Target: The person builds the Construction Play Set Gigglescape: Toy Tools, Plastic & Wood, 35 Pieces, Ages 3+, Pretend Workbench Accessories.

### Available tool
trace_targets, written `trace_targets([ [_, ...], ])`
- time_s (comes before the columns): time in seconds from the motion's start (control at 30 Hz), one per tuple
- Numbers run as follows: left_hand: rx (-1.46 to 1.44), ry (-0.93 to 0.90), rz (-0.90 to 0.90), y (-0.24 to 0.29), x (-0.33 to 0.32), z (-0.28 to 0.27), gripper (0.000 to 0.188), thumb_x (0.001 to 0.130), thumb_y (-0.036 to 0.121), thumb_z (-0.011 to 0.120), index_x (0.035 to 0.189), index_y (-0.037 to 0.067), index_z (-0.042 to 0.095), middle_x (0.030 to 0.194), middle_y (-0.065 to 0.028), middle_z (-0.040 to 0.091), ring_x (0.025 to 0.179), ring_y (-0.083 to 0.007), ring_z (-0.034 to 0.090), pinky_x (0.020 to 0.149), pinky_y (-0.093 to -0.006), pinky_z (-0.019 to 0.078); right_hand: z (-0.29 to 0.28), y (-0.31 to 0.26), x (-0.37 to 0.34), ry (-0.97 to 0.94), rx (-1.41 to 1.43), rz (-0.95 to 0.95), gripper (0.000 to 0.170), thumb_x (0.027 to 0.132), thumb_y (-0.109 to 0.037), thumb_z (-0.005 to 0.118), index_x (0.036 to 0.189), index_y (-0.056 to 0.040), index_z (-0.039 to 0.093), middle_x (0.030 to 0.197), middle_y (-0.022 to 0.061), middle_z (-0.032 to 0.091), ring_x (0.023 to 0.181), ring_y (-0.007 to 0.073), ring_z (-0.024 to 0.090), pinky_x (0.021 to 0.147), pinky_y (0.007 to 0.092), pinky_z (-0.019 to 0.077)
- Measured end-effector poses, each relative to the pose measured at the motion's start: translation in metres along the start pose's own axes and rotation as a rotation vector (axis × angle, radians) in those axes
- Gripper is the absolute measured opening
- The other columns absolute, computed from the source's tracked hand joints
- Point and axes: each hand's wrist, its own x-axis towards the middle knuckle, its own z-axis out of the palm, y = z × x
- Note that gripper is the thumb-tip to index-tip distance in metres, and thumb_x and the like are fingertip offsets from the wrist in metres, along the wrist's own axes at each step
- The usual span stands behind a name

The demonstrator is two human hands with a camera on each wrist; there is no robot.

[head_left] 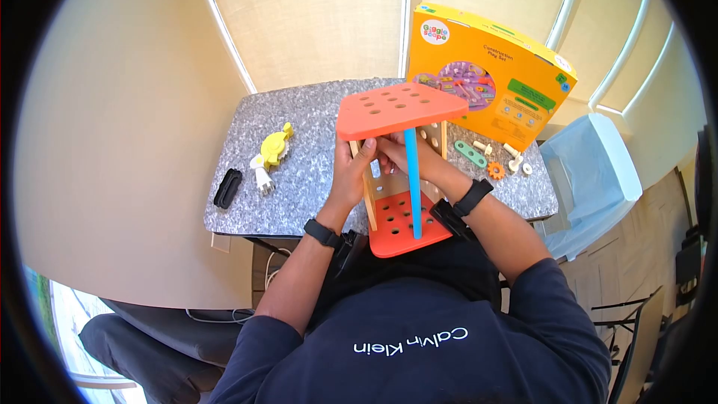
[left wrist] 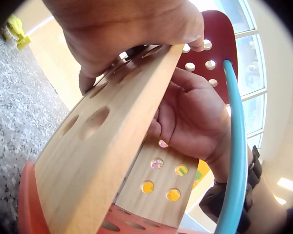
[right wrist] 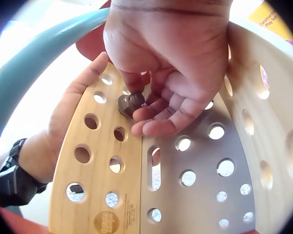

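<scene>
A box-like toy frame has an orange-red top board (head_left: 400,111), a red base (head_left: 390,242), wooden side panels with holes and a blue rod (head_left: 413,187) at the front. My left hand (head_left: 350,179) grips the upper edge of the left wooden panel (left wrist: 97,131), thumb on the inner side. Inside the frame, under the top board, is my right hand (right wrist: 171,68). Its thumb and curled fingers pinch a dark threaded piece (right wrist: 129,103) against the left panel's inner face. A grey panel (right wrist: 195,161) with round holes and a slot stands behind.
On the speckled table (head_left: 307,116) lie a yellow toy piece (head_left: 274,148), a white piece (head_left: 262,178) and a black item (head_left: 228,188) at left. At right are a green strip (head_left: 470,153), an orange gear (head_left: 496,170), cream bolts and an upright box (head_left: 516,60). A blue-lined bin (head_left: 591,179) stands beyond.
</scene>
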Motion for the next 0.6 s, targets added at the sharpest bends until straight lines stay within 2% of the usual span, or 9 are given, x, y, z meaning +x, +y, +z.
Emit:
trace_targets([
  [0.17,0.050,0.058,0.020,-0.002,-0.001,0.000,0.045,0.107,0.024,0.062,0.141,0.005,0.039,0.115,-0.0111,0.062,0.085,-0.0175,0.066,0.072,-0.0327,0.0567,0.000,-0.005,-0.004,0.040,0.004,-0.029,0.028,0.107,-0.025,0.054,0.116,-0.0007,0.064,0.083,0.0050,0.063,0.065,0.0140,0.064,0.054,0.0283,0.0519],
  [0.23,0.083,0.106,0.066,-0.008,0.001,-0.001,0.050,0.106,0.025,0.063,0.145,0.006,0.038,0.122,-0.0108,0.061,0.095,-0.0175,0.066,0.075,-0.0326,0.0571,0.003,0.008,-0.001,0.087,-0.011,-0.228,0.024,0.105,-0.022,0.060,0.117,-0.0017,0.063,0.084,0.0052,0.062,0.067,0.0155,0.064,0.057,0.0287,0.0518],
  [0.27,0.083,0.109,0.064,-0.012,0.001,-0.005,0.050,0.106,0.025,0.063,0.145,0.006,0.038,0.122,-0.0108,0.061,0.095,-0.0175,0.066,0.075,-0.0326,0.0571,0.003,0.018,0.002,0.085,-0.010,-0.225,0.024,0.105,-0.022,0.060,0.117,-0.0017,0.063,0.084,0.0052,0.062,0.067,0.0155,0.064,0.057,0.0287,0.0518],
  [0.33,0.107,0.071,0.059,-0.014,0.003,-0.009,0.055,0.106,0.025,0.064,0.149,0.006,0.036,0.128,-0.0104,0.059,0.103,-0.0174,0.065,0.078,-0.0325,0.0572,0.004,0.031,0.008,0.156,-0.238,-0.639,0.023,0.103,-0.012,0.064,0.124,-0.0031,0.059,0.099,0.0044,0.064,0.076,0.0107,0.064,0.058,0.0244,0.0490],
  [0.37,0.107,0.072,0.059,-0.012,0.002,-0.008,0.055,0.106,0.025,0.064,0.149,0.006,0.036,0.128,-0.0104,0.059,0.103,-0.0174,0.065,0.078,-0.0325,0.0572,0.004,0.033,0.008,0.155,-0.237,-0.638,0.023,0.103,-0.012,0.064,0.124,-0.0031,0.059,0.099,0.0044,0.064,0.076,0.0107,0.064,0.058,0.0244,0.0490],
  [0.43,0.064,0.067,0.035,-0.007,0.000,-0.003,0.051,0.106,0.026,0.065,0.145,0.006,0.038,0.121,-0.0106,0.061,0.095,-0.0173,0.066,0.074,-0.0323,0.0567,0.004,0.030,0.008,0.027,-0.057,-0.432,0.020,0.107,-0.019,0.061,0.121,-0.0044,0.061,0.090,0.0019,0.063,0.072,0.0094,0.063,0.058,0.0243,0.0480],
  [0.47,0.064,0.067,0.036,-0.005,-0.001,-0.002,0.051,0.106,0.026,0.065,0.145,0.006,0.038,0.121,-0.0106,0.061,0.095,-0.0173,0.066,0.074,-0.0323,0.0567,0.004,0.025,0.005,0.028,-0.057,-0.432,0.020,0.107,-0.019,0.061,0.121,-0.0044,0.061,0.090,0.0019,0.063,0.072,0.0094,0.063,0.058,0.0243,0.0480],
  [0.53,0.049,0.043,-0.003,-0.002,-0.002,-0.001,0.048,0.106,0.028,0.065,0.140,0.006,0.040,0.113,-0.0104,0.062,0.086,-0.0171,0.066,0.070,-0.0320,0.0558,0.004,0.015,-0.001,0.001,-0.008,-0.179,0.021,0.110,-0.025,0.056,0.114,-0.0060,0.063,0.080,-0.0006,0.061,0.068,0.0078,0.061,0.057,0.0247,0.0476],
  [0.6,0.064,0.019,0.012,-0.002,-0.001,-0.002,0.047,0.106,0.030,0.064,0.139,0.006,0.040,0.109,-0.0102,0.062,0.082,-0.0170,0.065,0.068,-0.0319,0.0553,0.006,0.012,-0.003,0.016,-0.025,-0.162,0.024,0.111,-0.028,0.053,0.111,-0.0067,0.064,0.077,-0.0016,0.060,0.066,0.0072,0.060,0.057,0.0244,0.0479],
])
